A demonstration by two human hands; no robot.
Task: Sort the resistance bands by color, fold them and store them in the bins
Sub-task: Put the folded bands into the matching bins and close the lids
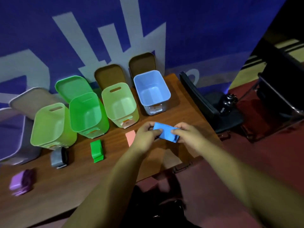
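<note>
Left hand and right hand both pinch blue resistance band, held above wooden table, near blue bin. Align edges flush, press crease flat (band looks springy), keep pinch until folded band sits inside bin.

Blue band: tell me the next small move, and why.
Probably carry the blue band forward into the blue bin. The left hand and right hand both pinch it, it looks folded, and that matching bin stands open just beyond them.
</note>
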